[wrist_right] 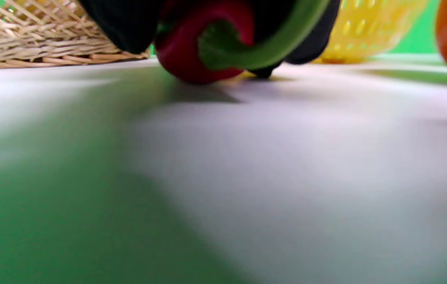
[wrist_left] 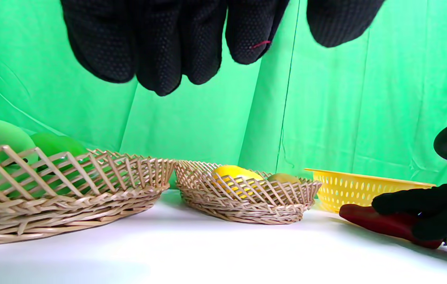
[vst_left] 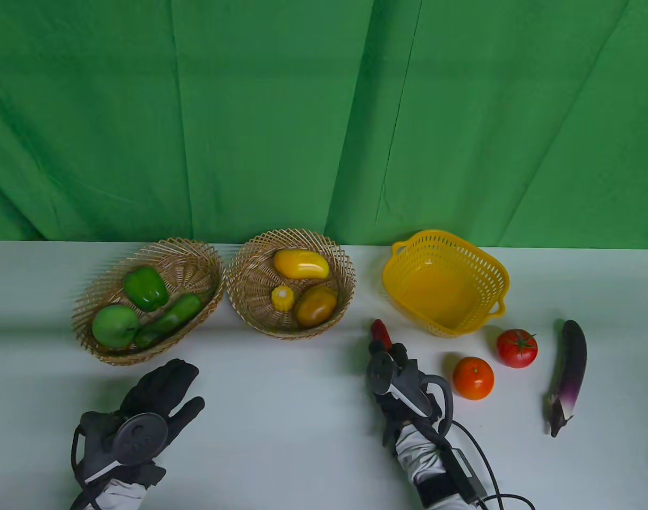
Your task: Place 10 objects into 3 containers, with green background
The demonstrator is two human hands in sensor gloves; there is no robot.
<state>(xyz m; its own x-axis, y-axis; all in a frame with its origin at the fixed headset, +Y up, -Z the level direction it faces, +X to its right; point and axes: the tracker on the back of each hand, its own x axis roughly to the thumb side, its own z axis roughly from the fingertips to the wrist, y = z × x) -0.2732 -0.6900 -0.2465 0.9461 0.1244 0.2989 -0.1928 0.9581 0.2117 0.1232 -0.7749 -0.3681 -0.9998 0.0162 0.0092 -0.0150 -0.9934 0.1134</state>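
The red chili [vst_left: 380,331], smooth and glossy with a curved green stem [wrist_right: 263,51], lies on the white table [vst_left: 281,425] just near of the gap between the middle basket and the yellow basket. The right hand [vst_left: 395,372] grasps it, gloved fingers [wrist_left: 413,201] wrapped over its stem end while the tip pokes out on the far side; it touches or sits barely off the tabletop. The left hand [vst_left: 154,404] rests well to the left, holding nothing, its dotted-fabric fingers [wrist_left: 160,43] loosely extended. The left basket [vst_left: 95,313], oval and woven of pale wicker, holds a green bell pepper [vst_left: 145,287], a green apple [vst_left: 115,326] and a green cucumber [vst_left: 170,319]. The middle basket [vst_left: 249,255], round and of the same wicker, holds a yellow mango [vst_left: 300,264], a small corn piece [vst_left: 282,298] and an amber mango [vst_left: 316,306]. The yellow basket [vst_left: 491,271], perforated plastic with two handles, stands right of these. Near of it on the table lie a round orange [vst_left: 472,377] and a tomato [vst_left: 517,348], close together, and further right a long purple eggplant [vst_left: 568,372].
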